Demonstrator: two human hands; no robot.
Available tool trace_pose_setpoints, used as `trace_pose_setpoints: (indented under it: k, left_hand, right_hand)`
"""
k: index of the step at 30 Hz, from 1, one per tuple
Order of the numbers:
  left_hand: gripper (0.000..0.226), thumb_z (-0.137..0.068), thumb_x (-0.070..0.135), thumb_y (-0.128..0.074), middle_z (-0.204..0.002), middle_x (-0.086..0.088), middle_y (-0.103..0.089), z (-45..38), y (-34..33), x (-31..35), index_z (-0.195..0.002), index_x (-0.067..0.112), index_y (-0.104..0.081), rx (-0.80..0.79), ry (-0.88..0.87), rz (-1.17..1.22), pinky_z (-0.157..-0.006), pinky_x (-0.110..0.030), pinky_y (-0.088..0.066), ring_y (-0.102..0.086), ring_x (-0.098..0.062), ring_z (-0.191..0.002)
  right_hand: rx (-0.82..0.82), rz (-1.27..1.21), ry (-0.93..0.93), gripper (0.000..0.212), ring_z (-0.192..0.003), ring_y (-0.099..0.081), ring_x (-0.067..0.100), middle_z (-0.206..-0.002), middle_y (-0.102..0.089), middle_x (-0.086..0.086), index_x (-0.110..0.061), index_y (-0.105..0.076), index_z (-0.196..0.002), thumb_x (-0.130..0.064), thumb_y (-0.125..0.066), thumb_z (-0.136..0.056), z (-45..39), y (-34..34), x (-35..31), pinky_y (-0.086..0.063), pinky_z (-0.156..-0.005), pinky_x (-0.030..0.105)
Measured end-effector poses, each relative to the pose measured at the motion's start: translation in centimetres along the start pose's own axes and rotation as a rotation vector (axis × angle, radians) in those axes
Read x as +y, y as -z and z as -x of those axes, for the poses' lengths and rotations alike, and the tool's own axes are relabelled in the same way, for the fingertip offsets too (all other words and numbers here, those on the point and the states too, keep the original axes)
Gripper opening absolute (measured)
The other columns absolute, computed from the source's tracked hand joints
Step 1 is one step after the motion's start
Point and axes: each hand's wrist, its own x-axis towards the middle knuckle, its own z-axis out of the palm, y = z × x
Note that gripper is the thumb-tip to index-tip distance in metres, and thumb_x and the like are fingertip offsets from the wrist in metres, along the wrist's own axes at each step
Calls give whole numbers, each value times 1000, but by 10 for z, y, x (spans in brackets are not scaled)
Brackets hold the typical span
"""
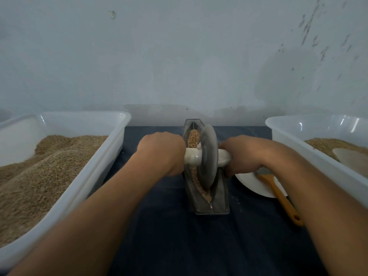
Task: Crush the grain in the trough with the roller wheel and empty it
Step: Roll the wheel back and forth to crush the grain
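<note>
Both my forearms reach in from below. At far left sits a white tub (83, 188) heaped with grain. My left hand (162, 153) grips one end of the roller wheel (208, 156) axle; the wheel stands in the grain-filled trough (219, 200) on the desk (179, 236). My right hand (242, 155) clamps the other end, beside a plate (253, 186), spatula (282, 200) and second tub (298, 128).

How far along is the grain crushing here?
Done: the trough is loaded with grain. In hand: the left hand and right hand grip the roller wheel by its axle, rolling over grain that looks mostly whole. Left: finishing the crushing and emptying the trough.
</note>
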Motion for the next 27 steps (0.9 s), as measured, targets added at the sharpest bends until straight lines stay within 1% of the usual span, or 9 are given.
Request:
trace_pose_setpoints:
  k: [3, 5, 7, 10, 14, 16, 21, 25, 27]
  left_hand:
    - [31, -78, 30, -71, -71, 3, -46, -4, -4, 0, -105, 18, -60, 17, 7, 2, -68, -37, -50, -54, -20, -71]
    - [30, -79, 28, -71, -71, 2, -44, -5, -6, 0, -104, 17, -60, 44, 21, -13, -70, -40, -53, -54, -22, -73]
    - [27, -79, 25, -70, -70, 2, -44, -7, -7, 1, -104, 17, -61, 79, 28, -35, -64, -38, -50, -52, -21, -69]
    - [27, -81, 24, -68, -76, 2, -49, -13, -10, -1, -107, 18, -61, 93, 30, -28, -61, -36, -44, -51, -19, -69]
    - [31, -83, 25, -67, -94, -1, -61, -20, -15, -5, -113, 19, -61, 76, 30, 11, -66, -36, -47, -56, -21, -80]
    - [31, -83, 24, -67, -94, -1, -60, -22, -15, -5, -113, 19, -61, 82, 42, 14, -69, -38, -50, -56, -22, -81]
    - [33, -82, 21, -68, -101, -5, -62, -27, -15, -5, -115, 18, -60, 88, 58, 14, -80, -48, -56, -60, -27, -92]
    - [35, -83, 21, -67, -101, -4, -61, -31, -16, -6, -117, 17, -58, 89, 60, 15, -81, -48, -55, -60, -27, -92]
    - [35, -84, 21, -67, -102, -5, -61, -32, -16, -6, -118, 17, -58, 90, 59, 19, -81, -49, -55, -60, -27, -92]
  right_hand:
    - [53, 14, 2, 37, -83, -64, 15, -95, -68, -6, -30, -64, -109, -33, -75, -74, -5, -4, 0, -56, -73, 35]
    - [80, 16, 0, 37, -84, -64, 16, -96, -68, -5, -30, -64, -111, -30, -73, -74, -8, -7, 1, -56, -75, 36]
    - [134, 2, -2, 39, -86, -63, 18, -97, -68, -5, -31, -64, -111, -30, -73, -73, -10, -8, 4, -55, -75, 37]
    - [233, -21, -7, 37, -83, -58, 17, -96, -65, -6, -29, -60, -107, -30, -73, -73, -16, -12, 8, -46, -64, 32]
    - [364, 10, -8, 31, -71, -47, 15, -89, -60, -5, -30, -48, -99, -26, -68, -75, -28, -20, 12, -28, -51, 28]
    - [389, -14, -23, 36, -72, -46, 18, -88, -58, -3, -31, -47, -104, -23, -67, -75, -32, -23, 14, -29, -52, 30]
    - [433, -34, -26, 56, -77, -48, 21, -101, -64, 0, -40, -42, -123, -21, -67, -77, -42, -28, 17, -38, -60, 34]
    - [451, 13, -47, 66, -75, -47, 20, -104, -66, -3, -51, -35, -130, -25, -66, -78, -47, -30, 16, -29, -50, 29]
    - [445, 14, -54, 70, -76, -50, 21, -107, -66, -4, -54, -32, -130, -25, -67, -78, -48, -29, 17, -29, -49, 29]
